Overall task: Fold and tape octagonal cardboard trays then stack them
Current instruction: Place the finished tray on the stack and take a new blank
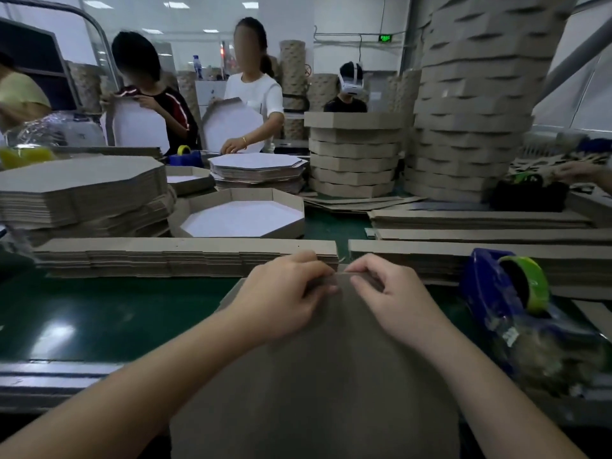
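Your left hand (281,293) and right hand (394,299) meet at the far top edge of a brown cardboard tray (314,376). It stands tilted between your forearms, brown underside toward you, its lower part running out of view. Both hands have curled fingers, and the thumb and forefinger of each pinch that top edge, the two sets of fingertips just beside one another. The blur hides whether any tape lies under them. The pinched edge sits over the green table (99,313), just in front of a low pile of cardboard strips (165,256). Near your right hand, but apart from it, a blue tape dispenser (496,293) with a green roll lies on the table. Beyond the strips sits a folded octagonal tray (241,213), white inside, walls up. To its left is a stack of flat octagonal blanks (82,190). Farther back on the right rise two stacks of finished trays (354,154), the right one much taller. Across the table, two people (255,94) each hold a white-faced octagon upright.
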A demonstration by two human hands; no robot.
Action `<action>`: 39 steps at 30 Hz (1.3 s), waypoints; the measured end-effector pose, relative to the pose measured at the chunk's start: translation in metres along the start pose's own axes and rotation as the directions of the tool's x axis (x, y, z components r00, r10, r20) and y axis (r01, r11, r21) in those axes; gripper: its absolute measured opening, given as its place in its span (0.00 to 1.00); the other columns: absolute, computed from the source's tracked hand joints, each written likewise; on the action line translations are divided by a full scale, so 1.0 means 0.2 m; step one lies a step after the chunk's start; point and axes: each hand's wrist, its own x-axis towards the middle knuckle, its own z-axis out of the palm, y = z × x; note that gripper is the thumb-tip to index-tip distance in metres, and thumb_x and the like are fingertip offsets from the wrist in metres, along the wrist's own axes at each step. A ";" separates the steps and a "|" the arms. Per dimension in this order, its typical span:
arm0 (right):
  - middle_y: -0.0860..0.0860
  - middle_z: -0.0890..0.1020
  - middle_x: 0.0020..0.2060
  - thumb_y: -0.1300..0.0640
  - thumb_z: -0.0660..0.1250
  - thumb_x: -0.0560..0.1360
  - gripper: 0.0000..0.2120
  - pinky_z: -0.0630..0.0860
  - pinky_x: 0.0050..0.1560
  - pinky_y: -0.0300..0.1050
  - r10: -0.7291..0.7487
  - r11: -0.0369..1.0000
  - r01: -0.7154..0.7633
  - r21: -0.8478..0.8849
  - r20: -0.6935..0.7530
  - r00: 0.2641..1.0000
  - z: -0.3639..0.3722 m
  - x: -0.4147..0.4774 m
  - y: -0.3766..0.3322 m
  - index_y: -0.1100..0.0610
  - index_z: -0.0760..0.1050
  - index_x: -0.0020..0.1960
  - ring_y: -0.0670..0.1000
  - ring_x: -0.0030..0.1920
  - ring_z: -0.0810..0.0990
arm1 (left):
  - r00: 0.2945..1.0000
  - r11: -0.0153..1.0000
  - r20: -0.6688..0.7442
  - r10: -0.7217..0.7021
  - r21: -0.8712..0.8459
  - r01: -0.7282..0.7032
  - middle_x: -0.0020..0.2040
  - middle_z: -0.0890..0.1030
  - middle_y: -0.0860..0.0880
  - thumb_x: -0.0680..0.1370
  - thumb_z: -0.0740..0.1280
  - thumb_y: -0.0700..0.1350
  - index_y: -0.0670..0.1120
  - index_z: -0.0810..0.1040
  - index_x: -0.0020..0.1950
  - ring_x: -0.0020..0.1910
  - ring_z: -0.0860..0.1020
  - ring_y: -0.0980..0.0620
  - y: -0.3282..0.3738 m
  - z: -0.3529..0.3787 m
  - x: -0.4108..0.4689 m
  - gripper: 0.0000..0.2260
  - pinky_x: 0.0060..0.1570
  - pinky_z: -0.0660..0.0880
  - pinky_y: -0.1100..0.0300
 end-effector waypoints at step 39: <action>0.43 0.78 0.50 0.35 0.66 0.68 0.23 0.78 0.52 0.51 -0.069 0.846 0.189 -0.499 0.248 0.966 -0.05 0.78 0.10 0.47 0.77 0.57 0.47 0.51 0.76 | 0.500 -0.458 0.697 -0.513 -0.715 0.528 0.52 0.82 0.35 0.81 0.61 0.53 0.36 0.71 0.60 0.47 0.84 0.40 -0.63 0.03 0.16 0.20 0.37 0.82 0.53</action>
